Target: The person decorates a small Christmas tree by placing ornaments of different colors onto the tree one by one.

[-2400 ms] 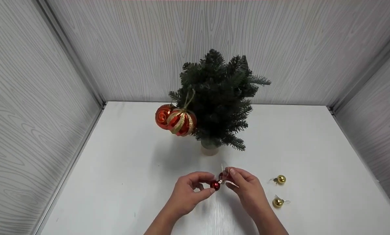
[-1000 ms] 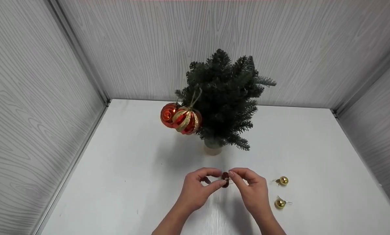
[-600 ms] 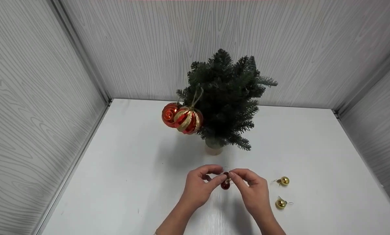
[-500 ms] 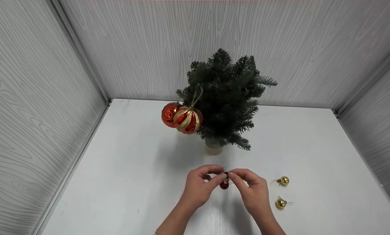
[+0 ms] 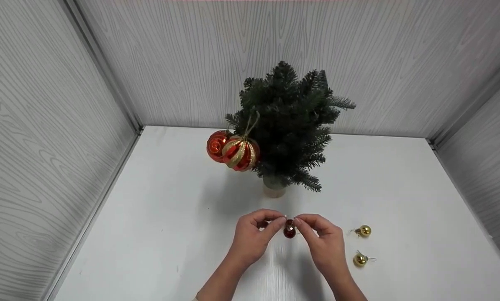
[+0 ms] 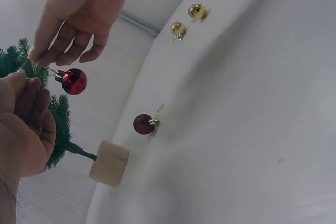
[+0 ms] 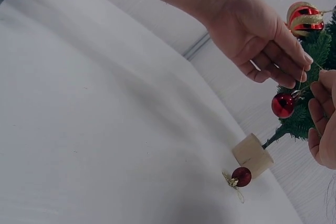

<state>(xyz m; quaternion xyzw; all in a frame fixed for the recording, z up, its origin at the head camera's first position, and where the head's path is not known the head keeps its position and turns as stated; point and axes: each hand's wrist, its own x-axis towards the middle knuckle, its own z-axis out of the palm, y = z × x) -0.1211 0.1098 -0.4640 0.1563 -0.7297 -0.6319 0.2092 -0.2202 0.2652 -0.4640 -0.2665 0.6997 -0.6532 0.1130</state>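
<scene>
Since a moment ago both hands have risen slightly: from the head, left hand [image 5: 252, 238] and right hand [image 5: 323, 242] pinch the hanging loop of a small red bauble [image 5: 289, 231] above the counter [image 5: 149, 234]; the wrist views show it dangling before the tree [image 7: 310, 77], apparently mid-spreading, needing a branch next.

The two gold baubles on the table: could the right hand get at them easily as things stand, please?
Probably yes: the gold baubles lie just beside the right hand with bare table between, though its fingers now pinch the red bauble's string.
</scene>
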